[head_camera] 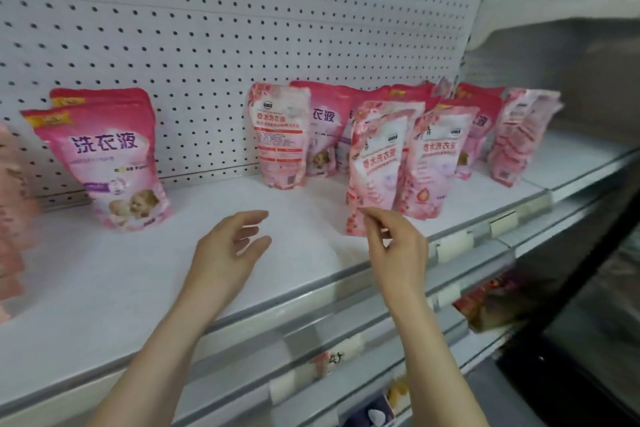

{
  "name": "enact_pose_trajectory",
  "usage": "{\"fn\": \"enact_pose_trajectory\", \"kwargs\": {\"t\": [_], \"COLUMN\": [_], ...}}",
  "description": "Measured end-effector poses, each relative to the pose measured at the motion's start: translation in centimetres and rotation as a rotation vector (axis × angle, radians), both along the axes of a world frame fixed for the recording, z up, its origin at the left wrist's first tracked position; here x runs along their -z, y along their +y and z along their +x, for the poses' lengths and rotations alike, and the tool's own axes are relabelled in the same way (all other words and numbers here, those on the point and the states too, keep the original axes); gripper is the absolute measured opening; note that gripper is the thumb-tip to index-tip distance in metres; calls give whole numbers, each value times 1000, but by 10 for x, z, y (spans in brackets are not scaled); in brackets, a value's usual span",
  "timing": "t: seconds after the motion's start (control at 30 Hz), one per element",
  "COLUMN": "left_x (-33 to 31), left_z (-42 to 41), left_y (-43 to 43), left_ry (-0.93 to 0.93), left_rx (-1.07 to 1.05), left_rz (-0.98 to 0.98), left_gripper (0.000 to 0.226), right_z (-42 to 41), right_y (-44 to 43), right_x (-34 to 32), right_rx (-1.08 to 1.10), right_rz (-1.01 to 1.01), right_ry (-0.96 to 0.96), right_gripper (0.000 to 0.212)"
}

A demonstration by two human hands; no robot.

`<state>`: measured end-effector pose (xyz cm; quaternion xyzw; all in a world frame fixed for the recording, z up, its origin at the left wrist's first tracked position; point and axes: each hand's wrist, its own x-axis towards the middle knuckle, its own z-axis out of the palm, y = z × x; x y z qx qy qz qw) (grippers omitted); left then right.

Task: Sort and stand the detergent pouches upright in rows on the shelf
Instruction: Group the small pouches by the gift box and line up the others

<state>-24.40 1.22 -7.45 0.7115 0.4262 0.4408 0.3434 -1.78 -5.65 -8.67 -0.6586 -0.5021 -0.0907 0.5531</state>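
One-handed, pinching the front pouch [375, 163] by its lower corner with the right fingers [372, 225], near the shelf [104, 270] edge; holding the left fingers [249, 217] open beside it. Risking tipping it against the neighbour [434, 156], gripping so low.

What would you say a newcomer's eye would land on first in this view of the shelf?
The right hand pinches the lower edge of a pale floral pouch near the front of the shelf, while the left hand hovers open beside it. A deep pink pouch stands at the left against the pegboard, and a mixed pink cluster crowds the right.
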Motion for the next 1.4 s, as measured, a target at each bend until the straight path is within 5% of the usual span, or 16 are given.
{"fn": "enact_pose_trajectory", "kwargs": {"t": [0.47, 0.73, 1.0, 1.27, 1.4], "left_x": [-26, -26, -18, -5, -6], "left_z": [222, 310, 330, 357, 386], "left_y": [-43, -35, -30, -30, -31], "left_ry": [-142, -15, 26, 40, 19], "left_rx": [16, 3, 33, 47, 33], "left_rz": [170, 230, 239, 218, 185], "left_gripper": [32, 33, 36, 35, 41], "right_z": [240, 351, 372, 384, 390], "right_y": [21, 102, 121, 59, 50], "right_x": [-16, -57, -54, -45, -44], "right_rx": [3, 35, 14, 10, -258], "right_rz": [47, -177, -266, -124, -121], "right_ry": [61, 259, 310, 347, 468], "right_gripper": [22, 75, 22, 34, 49]}}
